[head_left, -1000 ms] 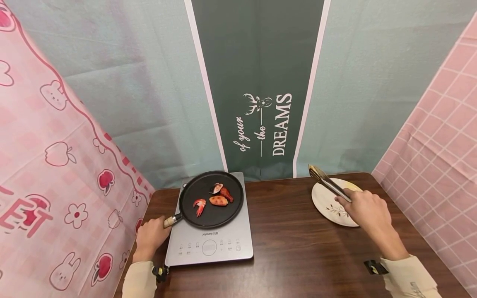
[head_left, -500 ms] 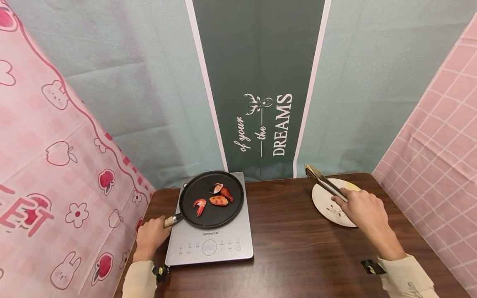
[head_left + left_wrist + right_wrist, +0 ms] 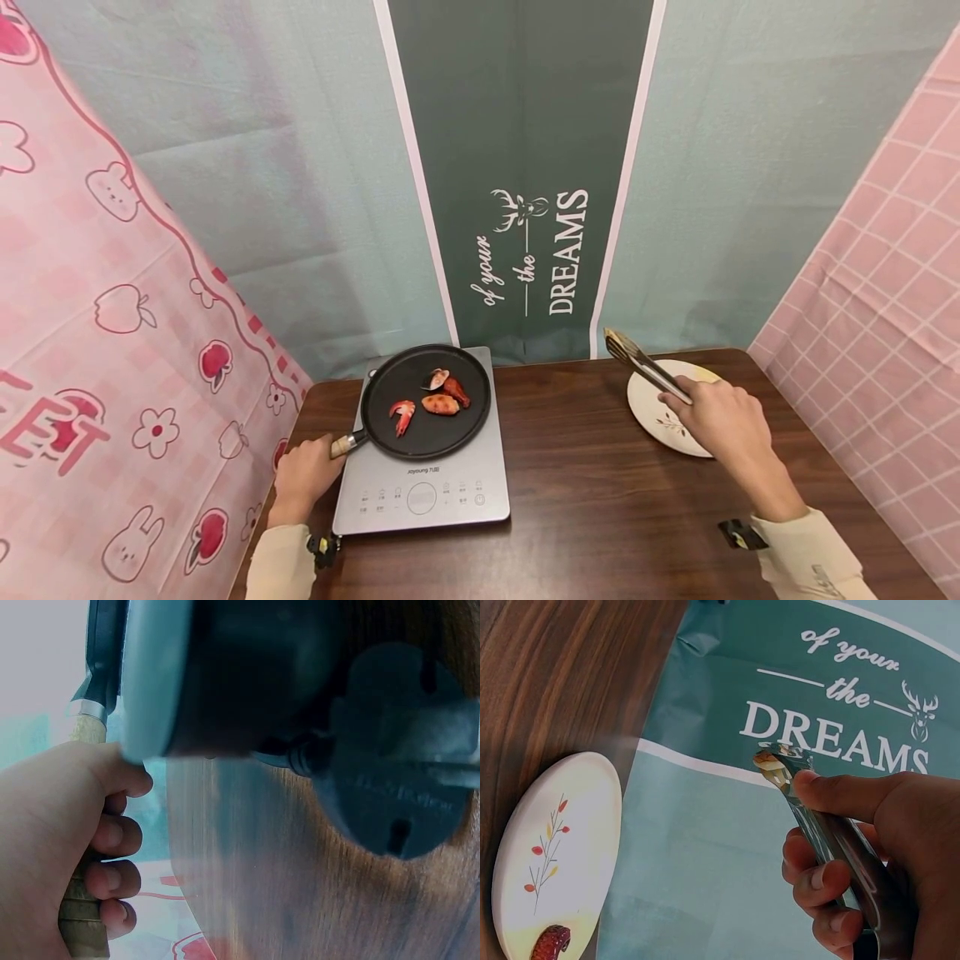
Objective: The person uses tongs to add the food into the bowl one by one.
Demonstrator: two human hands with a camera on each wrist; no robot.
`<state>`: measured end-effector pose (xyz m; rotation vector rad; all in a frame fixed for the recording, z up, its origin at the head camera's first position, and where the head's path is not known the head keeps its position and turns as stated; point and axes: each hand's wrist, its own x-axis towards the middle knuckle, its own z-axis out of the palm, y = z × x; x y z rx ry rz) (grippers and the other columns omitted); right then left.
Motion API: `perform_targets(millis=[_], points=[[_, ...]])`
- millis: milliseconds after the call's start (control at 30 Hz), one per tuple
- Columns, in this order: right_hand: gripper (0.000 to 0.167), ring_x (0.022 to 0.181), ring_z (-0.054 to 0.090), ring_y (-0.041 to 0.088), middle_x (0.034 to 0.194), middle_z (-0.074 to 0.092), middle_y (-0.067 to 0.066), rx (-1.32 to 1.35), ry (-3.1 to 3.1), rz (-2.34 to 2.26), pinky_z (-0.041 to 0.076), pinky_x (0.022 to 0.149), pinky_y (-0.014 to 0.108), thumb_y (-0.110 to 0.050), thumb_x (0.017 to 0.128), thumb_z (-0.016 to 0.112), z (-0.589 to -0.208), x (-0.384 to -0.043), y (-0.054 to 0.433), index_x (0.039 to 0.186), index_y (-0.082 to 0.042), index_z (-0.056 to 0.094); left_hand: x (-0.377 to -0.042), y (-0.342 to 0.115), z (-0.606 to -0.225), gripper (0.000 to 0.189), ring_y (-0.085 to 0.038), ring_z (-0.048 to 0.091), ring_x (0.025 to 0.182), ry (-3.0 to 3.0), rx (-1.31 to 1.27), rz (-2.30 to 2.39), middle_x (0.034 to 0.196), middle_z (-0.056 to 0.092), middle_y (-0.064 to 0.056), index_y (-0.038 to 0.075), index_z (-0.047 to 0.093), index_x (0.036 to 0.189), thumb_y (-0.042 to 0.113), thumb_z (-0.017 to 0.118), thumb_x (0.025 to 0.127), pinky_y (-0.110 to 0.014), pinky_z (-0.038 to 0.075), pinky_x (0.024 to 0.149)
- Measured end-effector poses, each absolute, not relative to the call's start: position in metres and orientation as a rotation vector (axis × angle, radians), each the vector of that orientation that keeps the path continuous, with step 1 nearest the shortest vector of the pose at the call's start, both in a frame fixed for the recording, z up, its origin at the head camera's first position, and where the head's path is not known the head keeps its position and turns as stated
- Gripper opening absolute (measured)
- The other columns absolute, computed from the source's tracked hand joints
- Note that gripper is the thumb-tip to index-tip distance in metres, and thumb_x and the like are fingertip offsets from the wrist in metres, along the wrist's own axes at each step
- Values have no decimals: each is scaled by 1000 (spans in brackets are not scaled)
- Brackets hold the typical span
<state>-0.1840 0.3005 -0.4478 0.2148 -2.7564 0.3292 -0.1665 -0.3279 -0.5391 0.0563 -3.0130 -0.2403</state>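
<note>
Fingers [image 3: 821, 883] of a person's right hand [image 3: 726, 417] curl round slim, shiny metal tongs [image 3: 651, 371] pointing toward ten o'clock; hand and tongs have edged toward nine o'clock over the past second, the pan unmoved. The left hand [image 3: 303, 473] grips the pale wooden handle [image 3: 84, 934], set at eight o'clock on a round, matt-black pan [image 3: 423, 442] atop a silver induction cooker [image 3: 465, 521]. Inside lie a ridged red shrimp [image 3: 402, 417] at eight and a glossy drumstick [image 3: 455, 392] near two. At four, a smooth, sprig-printed white plate [image 3: 647, 408] rests on the wood-grain worktop [image 3: 585, 467].
</note>
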Motion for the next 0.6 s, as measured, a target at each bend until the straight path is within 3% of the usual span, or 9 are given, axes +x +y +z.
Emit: perform_targets(millis=[367, 600], points=[[25, 63, 64, 53, 78, 70, 27, 249, -2696, 330, 42, 48, 60, -33, 93, 79, -446, -185, 293, 103, -11, 76, -166, -329, -539, 25, -42, 66, 62, -3010, 53, -244, 73, 69, -19, 5, 63, 85, 25, 76, 90, -56, 48, 55], [27, 67, 65, 53, 77, 71, 27, 259, -2690, 318, 44, 53, 62, -33, 93, 79, -445, -185, 285, 109, -11, 78, -167, -328, -539, 24, -42, 66, 62, -3008, 56, -245, 73, 69, -19, 6, 63, 85, 25, 77, 90, -56, 48, 55]])
